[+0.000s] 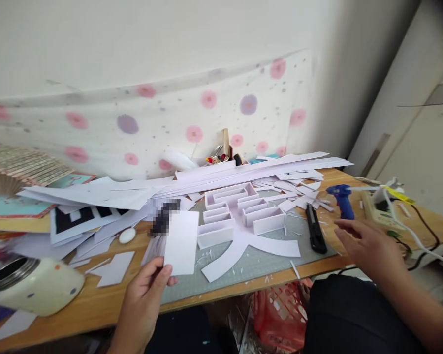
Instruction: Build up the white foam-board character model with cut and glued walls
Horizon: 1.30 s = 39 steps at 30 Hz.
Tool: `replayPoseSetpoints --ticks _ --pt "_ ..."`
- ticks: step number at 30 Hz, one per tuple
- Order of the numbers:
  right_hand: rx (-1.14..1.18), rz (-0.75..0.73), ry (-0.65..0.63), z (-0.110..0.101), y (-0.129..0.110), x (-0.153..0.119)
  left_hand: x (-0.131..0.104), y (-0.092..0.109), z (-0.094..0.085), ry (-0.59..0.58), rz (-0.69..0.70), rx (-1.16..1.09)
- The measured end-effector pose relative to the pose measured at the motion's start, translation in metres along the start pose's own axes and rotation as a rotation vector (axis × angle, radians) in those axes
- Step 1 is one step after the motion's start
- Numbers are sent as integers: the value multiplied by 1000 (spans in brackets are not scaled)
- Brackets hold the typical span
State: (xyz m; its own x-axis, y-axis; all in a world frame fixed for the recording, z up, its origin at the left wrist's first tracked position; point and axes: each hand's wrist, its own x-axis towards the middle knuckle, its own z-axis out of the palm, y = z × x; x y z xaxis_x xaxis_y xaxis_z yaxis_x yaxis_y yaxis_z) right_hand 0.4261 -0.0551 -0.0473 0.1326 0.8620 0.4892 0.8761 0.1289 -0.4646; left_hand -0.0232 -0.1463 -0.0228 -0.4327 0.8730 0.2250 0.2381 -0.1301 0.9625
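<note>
My left hand (147,287) pinches the lower corner of a rectangular white foam board piece (182,246) and holds it upright above the grey cutting mat (221,285). Beside it on the mat lies a white foam board structure (239,231) with raised walls and two curved, flat legs. Over the right end of the table, my right hand (369,246) has its fingers loosely apart and holds nothing. Just beyond those fingers stands a blue hot glue gun (343,199), apart from them as far as I can see. A black utility knife (315,231) rests at the mat's right edge.
White sheets and strips (133,191) are piled along the back. At the left are a cream jar (40,285) on its side and a round white object (127,235). A power strip (380,211) with cables sits far right; a red basket (280,314) is below the table.
</note>
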Motion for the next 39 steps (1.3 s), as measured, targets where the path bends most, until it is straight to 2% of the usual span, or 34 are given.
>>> replayPoseSetpoints --ticks 2,3,5,8,10,12,16,23,29,34,39 --pt "153 -286 74 0 -29 -11 -1 8 4 -13 71 106" --pt "224 -410 1 0 -47 -13 -1 12 5 -23 134 169" --pt "361 -531 -89 -1 -90 -8 0 19 7 -71 292 311" --pt "487 -710 -251 6 -148 14 7 28 9 -202 485 509" --pt "511 -823 -320 17 -174 30 13 32 11 -246 545 572" --pt "507 -875 -394 31 -188 42 16 34 14 -249 567 589" --pt "534 -861 -479 53 -190 48 18 32 24 -225 561 568" --pt "455 -780 -456 66 -175 47 13 13 39 -165 476 469" --pt "401 -788 -428 74 -167 46 7 -2 42 -219 466 449" --pt "342 -763 -377 78 -170 40 6 -6 41 -202 504 442" --pt "230 -785 -399 80 -173 37 7 -13 39 -191 508 445"
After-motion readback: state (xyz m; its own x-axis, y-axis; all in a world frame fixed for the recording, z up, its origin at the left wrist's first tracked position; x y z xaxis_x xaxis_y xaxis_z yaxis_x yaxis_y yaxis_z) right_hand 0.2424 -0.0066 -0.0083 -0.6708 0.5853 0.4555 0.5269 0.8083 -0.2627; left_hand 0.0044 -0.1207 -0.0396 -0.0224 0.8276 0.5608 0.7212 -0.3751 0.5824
